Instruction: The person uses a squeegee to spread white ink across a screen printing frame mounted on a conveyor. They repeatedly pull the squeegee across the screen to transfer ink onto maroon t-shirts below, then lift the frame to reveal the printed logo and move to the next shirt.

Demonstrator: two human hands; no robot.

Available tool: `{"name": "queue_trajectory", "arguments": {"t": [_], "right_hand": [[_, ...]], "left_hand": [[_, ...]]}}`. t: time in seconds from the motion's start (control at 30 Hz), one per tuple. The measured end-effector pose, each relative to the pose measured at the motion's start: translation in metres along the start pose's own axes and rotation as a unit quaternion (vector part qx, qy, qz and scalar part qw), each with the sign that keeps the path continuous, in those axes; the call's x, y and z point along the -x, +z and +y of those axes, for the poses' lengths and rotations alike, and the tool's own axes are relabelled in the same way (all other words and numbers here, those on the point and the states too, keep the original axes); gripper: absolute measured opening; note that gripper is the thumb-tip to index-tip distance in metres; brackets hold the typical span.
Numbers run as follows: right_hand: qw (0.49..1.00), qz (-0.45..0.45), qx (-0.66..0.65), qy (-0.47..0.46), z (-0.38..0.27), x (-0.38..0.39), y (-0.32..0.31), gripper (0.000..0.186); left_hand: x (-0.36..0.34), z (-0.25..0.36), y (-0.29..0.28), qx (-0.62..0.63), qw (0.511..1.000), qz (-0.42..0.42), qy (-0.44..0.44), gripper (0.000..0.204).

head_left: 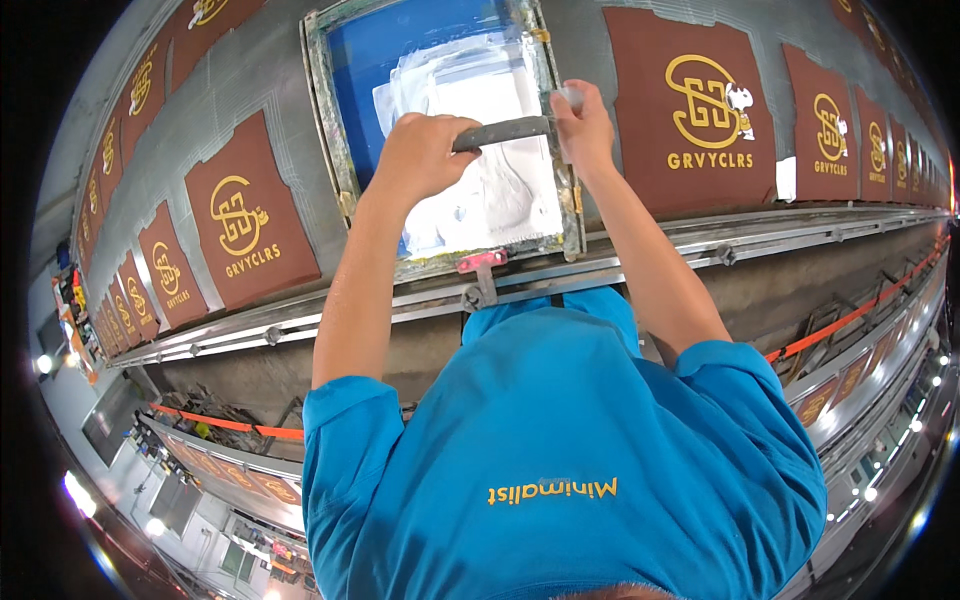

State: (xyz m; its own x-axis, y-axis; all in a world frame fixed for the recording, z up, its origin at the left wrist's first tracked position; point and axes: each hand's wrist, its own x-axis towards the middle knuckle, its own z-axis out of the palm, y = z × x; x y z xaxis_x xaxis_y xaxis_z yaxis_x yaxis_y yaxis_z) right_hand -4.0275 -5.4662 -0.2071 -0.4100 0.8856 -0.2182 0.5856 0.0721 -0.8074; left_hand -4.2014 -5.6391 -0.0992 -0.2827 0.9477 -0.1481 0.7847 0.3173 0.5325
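Observation:
In front of me a screen-printing frame (318, 75) with worn, ink-stained edges lies on the long grey table. Its mesh is blue, with white ink (500, 205) spread over much of it. My left hand (418, 155) is closed round the left end of a squeegee (510, 131) with a dark grey handle, which crosses the white ink. At the frame's right rail, my right hand (588, 130) is closed on a small whitish piece whose kind I cannot make out. The squeegee's right end lies close to that hand.
Brown cut fabric panels (690, 110) with yellow prints lie along the table (345, 20) on both sides of the frame; those on the right also show a white figure. A metal rail (390, 297) with a pink-topped clamp (482, 262) runs along the near edge. Another table stands behind me.

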Motion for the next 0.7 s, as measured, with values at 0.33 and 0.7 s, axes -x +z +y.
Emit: {"name": "queue_trajectory", "arguments": {"t": [0.33, 0.7], "right_hand": [[0.999, -0.026, 0.036, 0.006, -0.003, -0.008, -0.005, 0.041], [0.936, 0.087, 0.12, -0.321, -0.036, -0.039, -0.004, 0.047]], "left_hand": [[-0.061, -0.048, -0.007, -0.023, 0.999, -0.022, -0.035, 0.035], [-0.102, -0.074, 0.004, -0.056, 0.996, -0.041, -0.064, 0.028]]}}
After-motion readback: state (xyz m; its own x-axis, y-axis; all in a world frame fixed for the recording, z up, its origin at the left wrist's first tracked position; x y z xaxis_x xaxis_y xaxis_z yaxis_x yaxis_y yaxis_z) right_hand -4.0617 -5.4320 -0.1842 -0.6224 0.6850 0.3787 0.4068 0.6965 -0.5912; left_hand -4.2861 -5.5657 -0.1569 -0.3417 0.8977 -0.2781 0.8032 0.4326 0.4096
